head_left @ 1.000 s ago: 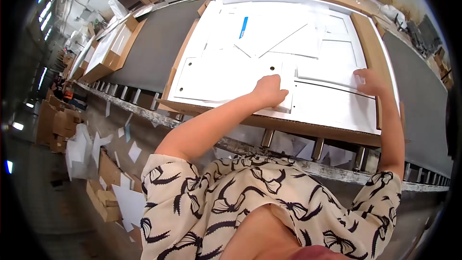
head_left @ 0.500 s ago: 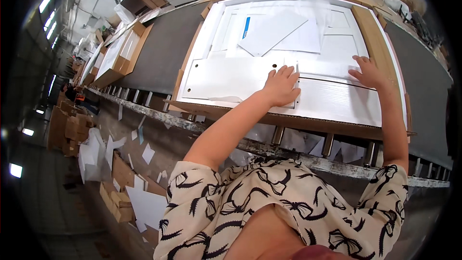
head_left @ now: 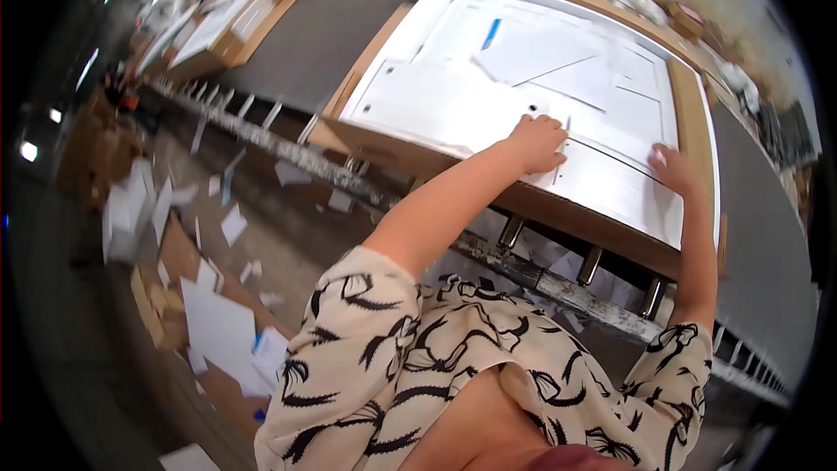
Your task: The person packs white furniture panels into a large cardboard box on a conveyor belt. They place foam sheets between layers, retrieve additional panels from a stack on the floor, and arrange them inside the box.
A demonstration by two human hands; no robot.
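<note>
A shallow cardboard box (head_left: pixel 384 146) in front of me is packed with white furniture panels. My left hand (head_left: pixel 538 144) rests, fingers slightly bent, where a plain white panel with dark round holes (head_left: pixel 427 113) meets a grooved white panel (head_left: pixel 623 196). It grips nothing that I can see. My right hand (head_left: pixel 676 167), a little blurred, is over the right end of the grooved panel, near the box's right side, with its fingers apart. Beyond the hands, white sheets (head_left: pixel 549 57), one with a blue strip, lie on a framed white panel (head_left: pixel 641 105).
The box sits on a conveyor with a dark grey belt (head_left: pixel 336 39) and metal rollers (head_left: pixel 590 264) along a worn rail (head_left: pixel 523 275). Another packed box (head_left: pixel 231 44) stands to the left. White scraps (head_left: pixel 218 318) and cardboard litter the floor at lower left.
My view has tilted and shifted, so the box appears turned. The left hand's fingers are more bent at the panel joint. My right hand remains by the box's right side.
</note>
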